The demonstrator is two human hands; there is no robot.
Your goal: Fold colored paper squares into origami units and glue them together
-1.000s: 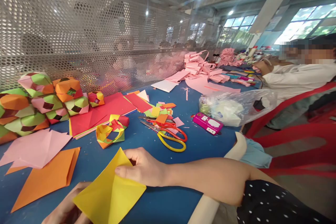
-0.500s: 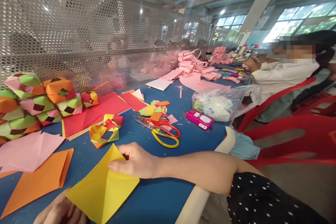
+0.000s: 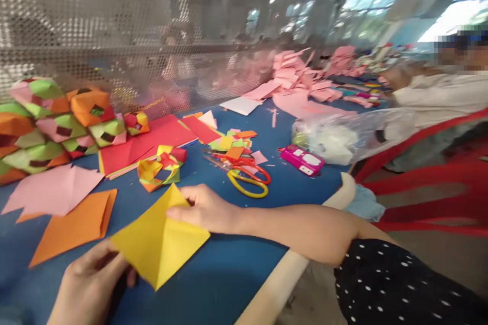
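Observation:
A square of yellow paper [image 3: 160, 244] with creases hangs between my two hands above the blue tabletop [image 3: 229, 274]. My right hand [image 3: 208, 208] pinches its upper right edge, thumb on top. At the lower left corner, my left hand [image 3: 93, 274] is closed on the sheet, with some fingers hidden beneath it. Just beyond the paper sits a partly woven ring of folded paper [image 3: 162, 167] in yellow, orange, red and green. Orange folded paper [image 3: 78, 226] and pink folded paper [image 3: 55, 188] lie to the left of my left hand.
Scissors with yellow and red handles [image 3: 247, 183] lie beside small paper scraps [image 3: 232, 144]. Finished paper balls [image 3: 57, 129] are stacked at left near red sheets [image 3: 152, 139]. A magenta box [image 3: 302, 160] and a plastic bag [image 3: 335, 137] are at right, near a seated person [image 3: 438, 96].
The view has shifted, so the table things appear farther right and higher. My left hand has come further into view at the yellow paper's lower left; my right hand keeps its hold.

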